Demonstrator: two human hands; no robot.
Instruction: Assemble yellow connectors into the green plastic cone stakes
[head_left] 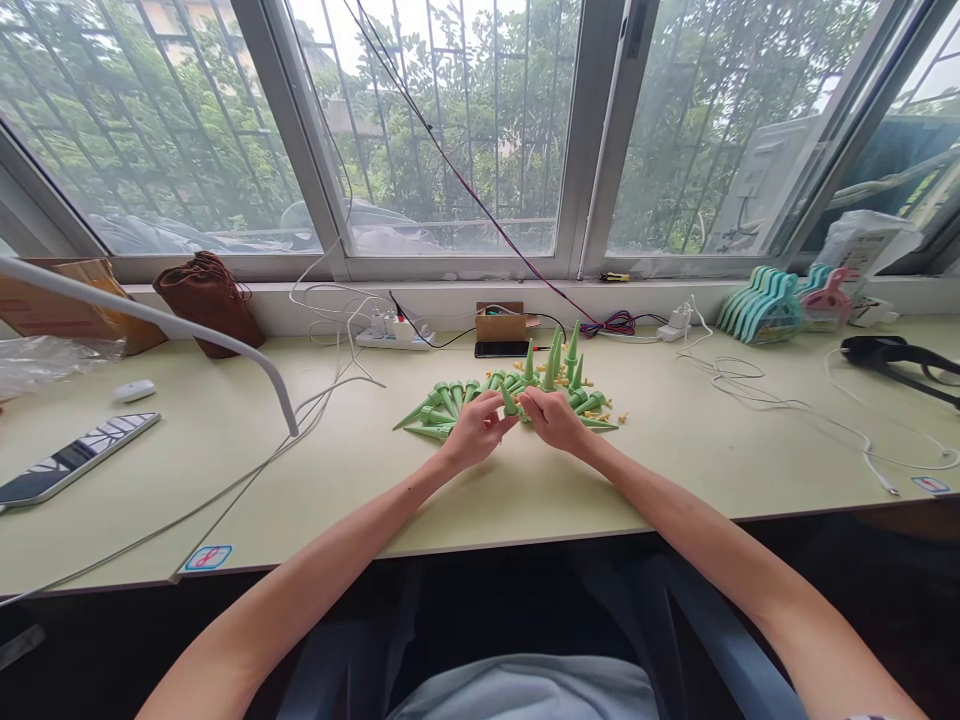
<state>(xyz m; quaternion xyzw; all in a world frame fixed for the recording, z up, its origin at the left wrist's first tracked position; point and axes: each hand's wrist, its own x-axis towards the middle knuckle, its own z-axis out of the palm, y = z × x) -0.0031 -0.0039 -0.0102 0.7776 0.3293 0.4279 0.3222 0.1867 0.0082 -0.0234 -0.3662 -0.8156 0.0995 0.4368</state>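
My left hand (478,430) is closed around a green plant-watering spike (509,402), its pointed end up. Close beside it on the right, my right hand (553,418) has its fingers pressed together near that spike; what they hold, if anything, is hidden. Behind and around both hands lies a pile of similar green spikes (421,414), many on their sides. Several upright spikes (553,362) stand just beyond my right hand. Small yellow pieces (606,416) are scattered at the pile's right side.
A small cardboard box (501,322) and a dark phone (502,349) sit behind the pile. A power strip (396,338) with cables stands left of them. Teal hangers (761,303) are at the back right. A larger phone (79,460) and a grey curved tube (247,350) are left.
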